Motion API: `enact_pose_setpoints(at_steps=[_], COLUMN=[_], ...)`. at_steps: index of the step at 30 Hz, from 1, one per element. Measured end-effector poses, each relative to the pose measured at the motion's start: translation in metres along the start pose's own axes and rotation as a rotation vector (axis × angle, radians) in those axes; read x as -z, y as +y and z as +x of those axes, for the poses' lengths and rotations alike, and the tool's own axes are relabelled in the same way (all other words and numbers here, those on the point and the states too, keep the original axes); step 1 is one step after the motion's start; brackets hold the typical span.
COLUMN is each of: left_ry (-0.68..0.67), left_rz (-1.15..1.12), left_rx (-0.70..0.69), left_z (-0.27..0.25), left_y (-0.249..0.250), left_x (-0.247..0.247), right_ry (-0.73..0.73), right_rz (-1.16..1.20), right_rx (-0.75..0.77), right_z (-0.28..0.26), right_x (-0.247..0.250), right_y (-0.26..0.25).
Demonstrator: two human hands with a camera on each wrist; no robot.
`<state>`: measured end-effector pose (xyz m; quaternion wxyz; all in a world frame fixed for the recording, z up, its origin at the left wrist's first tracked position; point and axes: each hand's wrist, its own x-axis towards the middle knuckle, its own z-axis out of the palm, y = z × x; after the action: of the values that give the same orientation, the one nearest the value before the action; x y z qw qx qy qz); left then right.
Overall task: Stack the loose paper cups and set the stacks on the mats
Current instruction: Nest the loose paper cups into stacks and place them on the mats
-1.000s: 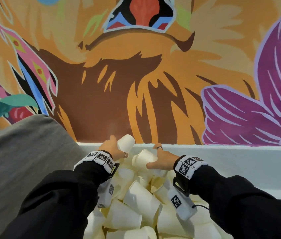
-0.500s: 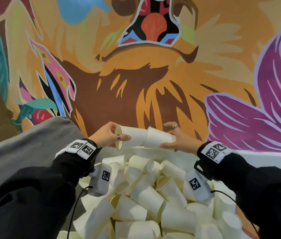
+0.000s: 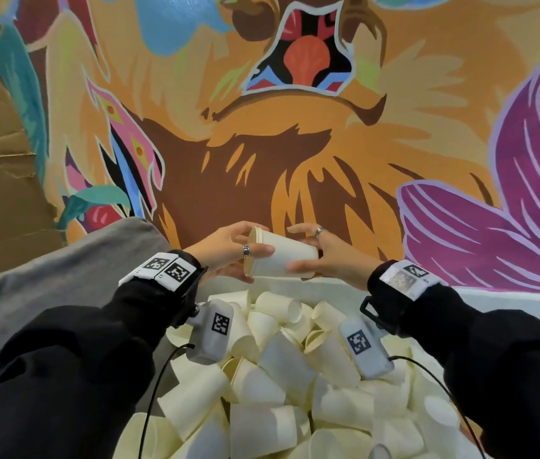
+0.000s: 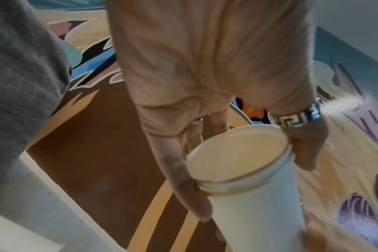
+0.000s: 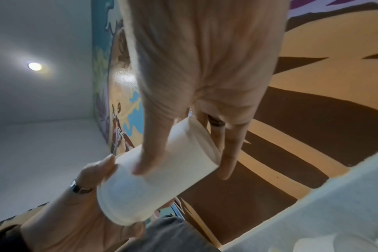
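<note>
While I monitor the head view, both hands meet above the pile (image 3: 272,376) of loose cups. Left hand (image 3: 225,253) grips the rim end of the nested cups (image 3: 282,256); right hand (image 3: 328,260) grips the base end. The pair lies on its side, clear of the pile, in front of the mural (image 3: 262,144).

Left wrist view: thumb and fingers (image 4: 183,179) curl round the cups (image 4: 248,187) at the mouth. Two rims show, one inside the other.

Right wrist view: right fingers (image 5: 153,146) wrap the cups (image 5: 158,179) near the base, with the left hand (image 5: 76,204) closed on the far end.
</note>
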<state>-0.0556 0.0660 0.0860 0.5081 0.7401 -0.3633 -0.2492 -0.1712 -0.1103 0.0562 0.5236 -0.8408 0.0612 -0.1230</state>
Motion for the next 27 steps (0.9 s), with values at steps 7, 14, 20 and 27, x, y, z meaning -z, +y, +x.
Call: enact_pose_setpoints(at_steps=[7,14,20,27], left_ry=[0.145,0.18,0.193,0.181], left_rz=[0.104,0.151,0.151,0.195], left_rx=[-0.002,0.014,0.017,0.009], left_z=[-0.004,-0.011,-0.015,-0.018], left_y=[-0.009,-0.013,-0.016,-0.016], left_x=[0.017,0.026,0.027,0.03], right_ry=[-0.057,-0.299,-0.329,-0.258], right_rz=[-0.407,-0.688,-0.749,-0.694], right_rx=[-0.385,-0.531,-0.589,-0.575], right_z=[0.007,0.006,0.007,0.006], right_x=[-0.027,-0.074,-0.091,-0.095], right_y=[0.049,0.076,0.077,0.081])
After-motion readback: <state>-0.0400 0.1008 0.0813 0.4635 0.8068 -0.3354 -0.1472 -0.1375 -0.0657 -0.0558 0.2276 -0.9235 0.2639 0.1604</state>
